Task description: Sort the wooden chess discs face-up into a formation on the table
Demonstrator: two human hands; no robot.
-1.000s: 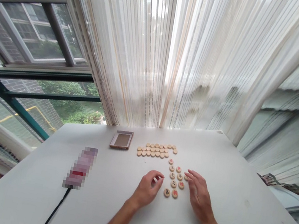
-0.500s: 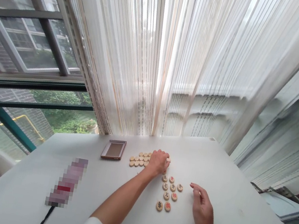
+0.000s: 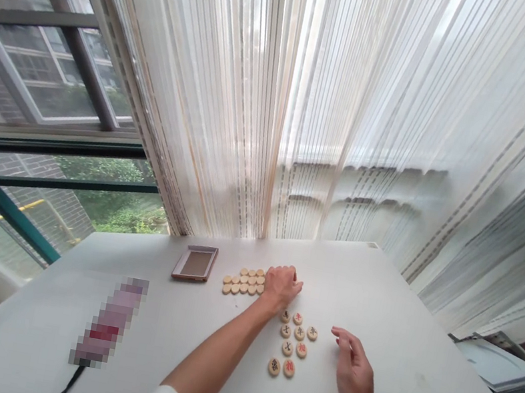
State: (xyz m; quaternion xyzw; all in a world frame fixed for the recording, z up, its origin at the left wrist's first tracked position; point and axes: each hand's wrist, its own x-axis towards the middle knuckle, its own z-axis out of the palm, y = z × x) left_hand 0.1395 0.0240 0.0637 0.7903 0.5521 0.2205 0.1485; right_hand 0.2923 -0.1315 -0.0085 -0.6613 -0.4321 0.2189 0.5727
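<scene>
Round wooden chess pieces lie on a white table (image 3: 412, 385). A block of blank-side-up pieces (image 3: 243, 280) sits at the back. My left hand (image 3: 281, 286) reaches over its right end, fingers curled down onto the pieces; what they grip is hidden. Nearer me lies a small cluster of face-up pieces (image 3: 294, 341) with red and black characters. My right hand (image 3: 353, 372) rests on the table just right of that cluster, fingers loosely apart, holding nothing.
A small brown tray-like box (image 3: 195, 262) lies left of the blank pieces. A blurred oblong object (image 3: 108, 322) with a black cable is at the left. Striped sheer curtains hang behind the table, with a window at the left. Papers sit off the table's right edge.
My left hand went from beside the face-up cluster forward onto the right end of the blank pieces. My right hand drew back slightly to the right. The view tilted up.
</scene>
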